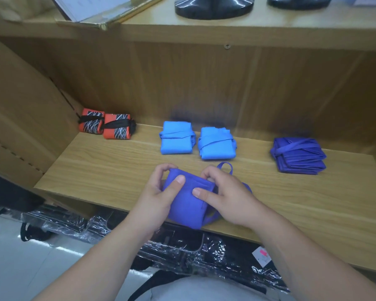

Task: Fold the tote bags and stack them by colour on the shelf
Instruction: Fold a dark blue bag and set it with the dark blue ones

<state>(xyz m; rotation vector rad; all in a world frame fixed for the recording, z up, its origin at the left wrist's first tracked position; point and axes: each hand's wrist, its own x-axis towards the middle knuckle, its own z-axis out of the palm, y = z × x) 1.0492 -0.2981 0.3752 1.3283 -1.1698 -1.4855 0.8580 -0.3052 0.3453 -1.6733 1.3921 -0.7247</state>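
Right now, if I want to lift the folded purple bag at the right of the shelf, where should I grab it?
Probably pinch the folded purple bag top and bottom at its left end, where the strap binds it, coming from the front. Its layers fan loose toward the right, so gripping there could unfold it.

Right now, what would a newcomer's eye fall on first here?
The left hand and right hand grip a purple bag at the shelf front edge. Behind lie folded bags: orange bags at left, light blue bags in the middle, a purple bundle at right.
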